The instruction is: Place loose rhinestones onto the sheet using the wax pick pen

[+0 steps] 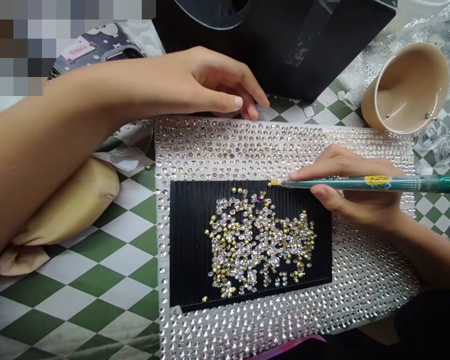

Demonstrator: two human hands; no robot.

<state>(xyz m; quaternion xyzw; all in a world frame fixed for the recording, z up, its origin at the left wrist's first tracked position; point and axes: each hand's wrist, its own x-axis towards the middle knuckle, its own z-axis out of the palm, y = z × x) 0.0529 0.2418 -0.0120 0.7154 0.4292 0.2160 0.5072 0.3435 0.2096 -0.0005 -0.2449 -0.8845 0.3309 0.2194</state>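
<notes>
A green pen-like tool with a yellow tip is held in my right hand, its tip at the upper edge of a black ridged tray. Loose clear and gold-backed rhinestones lie scattered over the tray. Under the tray is a light sheet covered with rows of rhinestones. My left hand rests at the sheet's far edge with its fingers bent and somewhat apart, holding nothing that I can see.
At the far right a beige cup lies tilted. A large black box stands behind the sheet. Beneath my left forearm is a yellowish pouch-like object on the green-and-white checked tablecloth.
</notes>
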